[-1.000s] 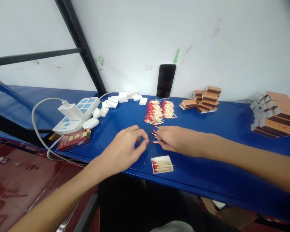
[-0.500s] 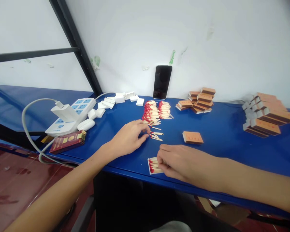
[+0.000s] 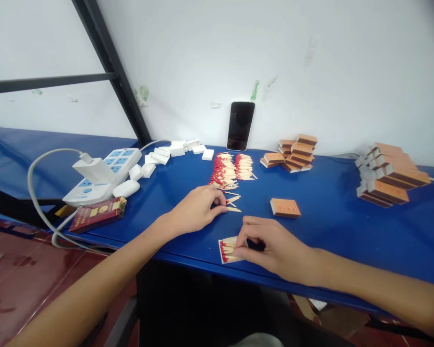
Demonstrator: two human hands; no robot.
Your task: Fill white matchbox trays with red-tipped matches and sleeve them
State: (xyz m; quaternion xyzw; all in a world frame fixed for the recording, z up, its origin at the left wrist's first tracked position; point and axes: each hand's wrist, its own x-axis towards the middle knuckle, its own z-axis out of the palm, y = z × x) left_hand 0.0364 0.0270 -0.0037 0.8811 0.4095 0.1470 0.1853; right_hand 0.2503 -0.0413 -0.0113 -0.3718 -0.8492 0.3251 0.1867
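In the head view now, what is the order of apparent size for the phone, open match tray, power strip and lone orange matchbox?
1. Power strip
2. Phone
3. Lone orange matchbox and open match tray: unranked; they look similar, and the right hand partly hides the tray.

Bright diffuse light, reflections on tiled floor [image 3: 12, 274], darkened upper-right corner

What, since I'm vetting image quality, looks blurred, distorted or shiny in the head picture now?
In the head view: stacked orange cardboard matchboxes at far right look smeared and stretched; the upper right corner is dark; glossy red floor tiles carry reflections; the right bare hand looks fairly sharp.
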